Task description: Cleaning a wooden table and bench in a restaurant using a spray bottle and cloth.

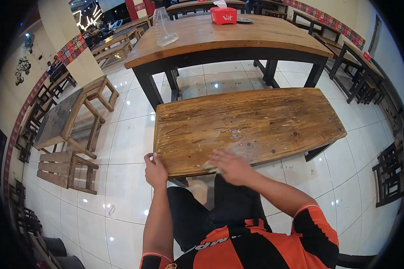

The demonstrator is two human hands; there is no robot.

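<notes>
A low wooden bench [256,114] with a worn plank top stands in front of me. My left hand [156,170] grips its near left corner, thumb and fingers at the edge. Near the front edge, my right hand [231,167] lies low over the planks, blurred. Under its fingers is a pale crumpled cloth or tissue [211,166], mostly hidden by the hand. A whitish wet patch [235,133] and several dark knots mark the wood beyond that hand.
Behind the bench stands a taller wooden table [256,33] bearing a clear plastic jug [165,28] and a red tissue box [223,15]. A small dark-topped table [60,116] and a slatted stool [57,168] are to the left. White scrap [110,209] lies on the tiled floor.
</notes>
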